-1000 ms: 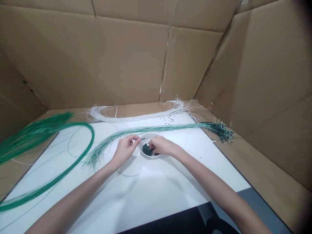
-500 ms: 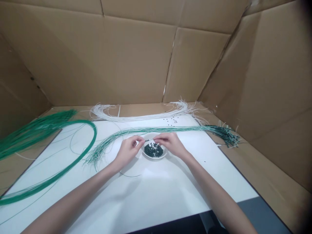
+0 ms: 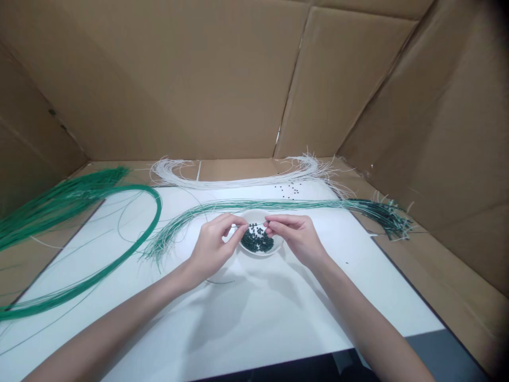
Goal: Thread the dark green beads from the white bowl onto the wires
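Observation:
Over a small white bowl (image 3: pixel 280 248) of dark green beads (image 3: pixel 257 242), both hands work close together. The thumb and fingertips of my left hand (image 3: pixel 214 241) are pinched on a thin string (image 3: pixel 257 225) above the bowl's left side. My right hand (image 3: pixel 300 236) is closed in a pinch at the bowl's right side, its fingertips on the string, with what may be a small bead there. The short stretch of string spans the gap between the two pinches. A bundle of green strings (image 3: pixel 254 203) with dark beaded ends at the right lies just behind the bowl.
A bundle of white strings (image 3: pixel 238 184) curves along the back of the white table (image 3: pixel 254 313). Several loose dark beads (image 3: pixel 292 190) lie in front of it. At left sits a large coil of green string (image 3: pixel 153 223). Cardboard walls (image 3: pixel 199 79) enclose the table.
The view has shifted slightly, so the scene sits further right and a little higher. My right fingers have straightened somewhat. Both hands remain pinched over the bowl.

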Action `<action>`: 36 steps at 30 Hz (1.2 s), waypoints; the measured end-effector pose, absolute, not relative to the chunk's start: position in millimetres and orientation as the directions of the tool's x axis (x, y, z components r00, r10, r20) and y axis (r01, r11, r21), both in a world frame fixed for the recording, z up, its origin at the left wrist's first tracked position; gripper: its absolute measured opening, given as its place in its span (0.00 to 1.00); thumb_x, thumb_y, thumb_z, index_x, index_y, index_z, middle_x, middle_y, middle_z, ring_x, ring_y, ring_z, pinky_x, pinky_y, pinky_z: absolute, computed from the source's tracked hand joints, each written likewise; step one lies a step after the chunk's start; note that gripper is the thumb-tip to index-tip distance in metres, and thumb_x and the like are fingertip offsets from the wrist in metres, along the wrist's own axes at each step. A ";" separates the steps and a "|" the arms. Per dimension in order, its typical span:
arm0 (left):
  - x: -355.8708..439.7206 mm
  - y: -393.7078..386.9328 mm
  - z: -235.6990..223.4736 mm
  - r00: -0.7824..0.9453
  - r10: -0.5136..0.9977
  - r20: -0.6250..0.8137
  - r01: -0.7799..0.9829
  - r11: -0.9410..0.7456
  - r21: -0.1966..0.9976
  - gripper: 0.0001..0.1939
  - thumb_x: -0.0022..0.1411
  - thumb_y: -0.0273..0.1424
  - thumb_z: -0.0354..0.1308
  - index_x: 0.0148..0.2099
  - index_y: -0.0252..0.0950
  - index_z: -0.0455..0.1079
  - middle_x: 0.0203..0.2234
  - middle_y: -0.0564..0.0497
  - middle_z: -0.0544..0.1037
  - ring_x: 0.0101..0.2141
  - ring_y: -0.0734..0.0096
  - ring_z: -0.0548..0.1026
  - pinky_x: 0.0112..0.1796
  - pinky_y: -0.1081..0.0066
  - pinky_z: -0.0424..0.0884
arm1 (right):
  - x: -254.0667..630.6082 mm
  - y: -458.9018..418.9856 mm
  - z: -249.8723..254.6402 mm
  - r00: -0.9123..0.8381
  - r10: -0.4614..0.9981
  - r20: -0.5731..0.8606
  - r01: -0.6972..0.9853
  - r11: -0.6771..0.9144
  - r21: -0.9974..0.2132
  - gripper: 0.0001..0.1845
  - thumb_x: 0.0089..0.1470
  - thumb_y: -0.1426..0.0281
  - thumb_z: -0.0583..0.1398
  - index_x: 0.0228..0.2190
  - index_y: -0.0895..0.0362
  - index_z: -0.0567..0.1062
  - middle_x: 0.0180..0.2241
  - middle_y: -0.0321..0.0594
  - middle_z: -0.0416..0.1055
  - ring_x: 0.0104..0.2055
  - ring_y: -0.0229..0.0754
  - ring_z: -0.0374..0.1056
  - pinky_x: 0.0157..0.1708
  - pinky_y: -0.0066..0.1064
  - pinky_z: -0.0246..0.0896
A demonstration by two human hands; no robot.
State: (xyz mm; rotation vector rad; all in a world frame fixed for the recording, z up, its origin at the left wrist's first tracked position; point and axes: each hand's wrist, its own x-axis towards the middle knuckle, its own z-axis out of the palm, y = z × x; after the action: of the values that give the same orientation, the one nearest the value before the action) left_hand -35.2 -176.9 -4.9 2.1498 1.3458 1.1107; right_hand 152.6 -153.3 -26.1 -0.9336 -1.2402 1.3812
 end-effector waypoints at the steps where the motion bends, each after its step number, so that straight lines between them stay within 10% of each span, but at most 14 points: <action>1: -34.8 -177.2 -4.7 0.233 0.875 0.425 0.584 -0.475 0.658 0.06 0.58 0.31 0.50 0.33 0.37 0.68 0.26 0.55 0.72 0.25 0.78 0.63 0.26 0.77 0.59 | 152.8 -153.1 -26.9 -0.195 0.978 0.076 -0.202 0.036 -0.979 0.09 0.38 0.70 0.65 0.28 0.56 0.78 0.26 0.38 0.76 0.25 0.36 0.69 0.31 0.32 0.67; 36: -32.5 -180.6 -7.4 0.251 0.860 0.444 0.571 -0.502 0.650 0.06 0.58 0.29 0.49 0.32 0.37 0.68 0.26 0.54 0.72 0.27 0.77 0.66 0.30 0.76 0.62 | 148.8 -153.3 -30.9 -0.205 0.975 0.083 -0.206 0.040 -0.978 0.06 0.37 0.71 0.65 0.24 0.57 0.78 0.22 0.38 0.74 0.24 0.36 0.68 0.24 0.27 0.65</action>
State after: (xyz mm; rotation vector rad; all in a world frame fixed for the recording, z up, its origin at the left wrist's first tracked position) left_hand -32.5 -180.6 -7.4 2.1729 1.3116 1.1236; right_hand 148.8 -153.3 -30.9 -0.9040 -1.2363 1.4044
